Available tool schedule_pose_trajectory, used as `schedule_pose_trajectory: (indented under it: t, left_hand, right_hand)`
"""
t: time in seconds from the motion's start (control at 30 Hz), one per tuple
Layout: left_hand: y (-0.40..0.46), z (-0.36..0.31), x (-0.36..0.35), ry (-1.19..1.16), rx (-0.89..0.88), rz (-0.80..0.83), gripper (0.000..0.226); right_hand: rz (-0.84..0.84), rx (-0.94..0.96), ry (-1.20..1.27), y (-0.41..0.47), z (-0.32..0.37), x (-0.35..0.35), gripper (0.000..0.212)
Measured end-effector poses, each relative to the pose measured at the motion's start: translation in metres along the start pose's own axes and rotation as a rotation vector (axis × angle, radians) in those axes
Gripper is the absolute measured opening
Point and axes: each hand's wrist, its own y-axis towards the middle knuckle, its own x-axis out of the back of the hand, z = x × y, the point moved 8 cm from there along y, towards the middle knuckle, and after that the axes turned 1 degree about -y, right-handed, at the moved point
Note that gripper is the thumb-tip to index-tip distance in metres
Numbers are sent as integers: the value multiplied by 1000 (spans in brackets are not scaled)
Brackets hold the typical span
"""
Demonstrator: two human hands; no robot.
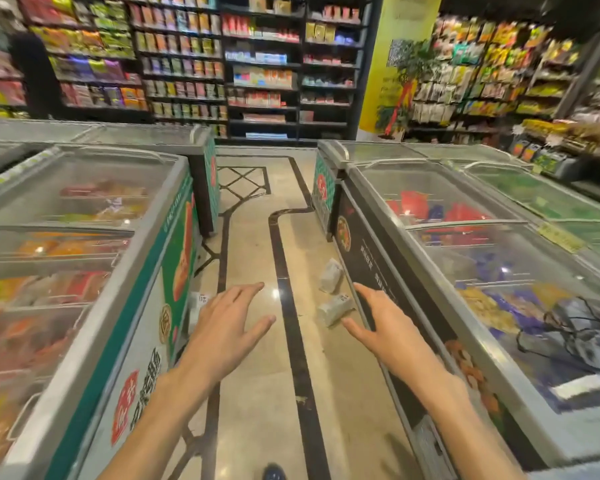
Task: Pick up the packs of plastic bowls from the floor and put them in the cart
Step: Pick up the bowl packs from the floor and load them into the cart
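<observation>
Two packs of plastic bowls lie on the floor by the right freezer: a nearer pack (336, 308) and a farther pack (331, 275). A third pack (199, 301) leans at the foot of the left freezer, partly hidden behind my left hand. My left hand (231, 327) is stretched forward with straight fingers, holding nothing. My right hand (381, 323) is also spread flat and holds nothing; its thumb tip appears just below the nearer pack. No cart is in view.
Glass-topped chest freezers line both sides of the aisle, the left freezer (125, 306) and the right freezer (447, 306). A beige tiled floor (253, 393) with dark inlay lines runs between them. Stocked shelves (257, 64) stand at the far end. A shoe tip (273, 472) shows at the bottom.
</observation>
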Motion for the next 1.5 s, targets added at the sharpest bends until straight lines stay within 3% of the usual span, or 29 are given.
schedule_pose_trajectory:
  t: [0.4,0.77,1.0,1.23,1.5]
  left_hand:
    - [347,144,-7,11,23,42,64]
    - [666,239,-57,-96,-116,126,62]
    - [848,194,-130,-104,-383,290,60]
    - [950,117,-269,-109,-634,484,58]
    - [1017,98,-440,-30,-677,716,60]
  right_hand:
    - [5,-38,-28,379,14,-51,69]
    - [-50,-166,-96,657,-17,-103,66]
    - [-155,-422,-73,749,-77,-85,68]
    - [-225,-676,-76,784,-178,-94,69]
    - [-189,-983,70,816,-313,-164,68]
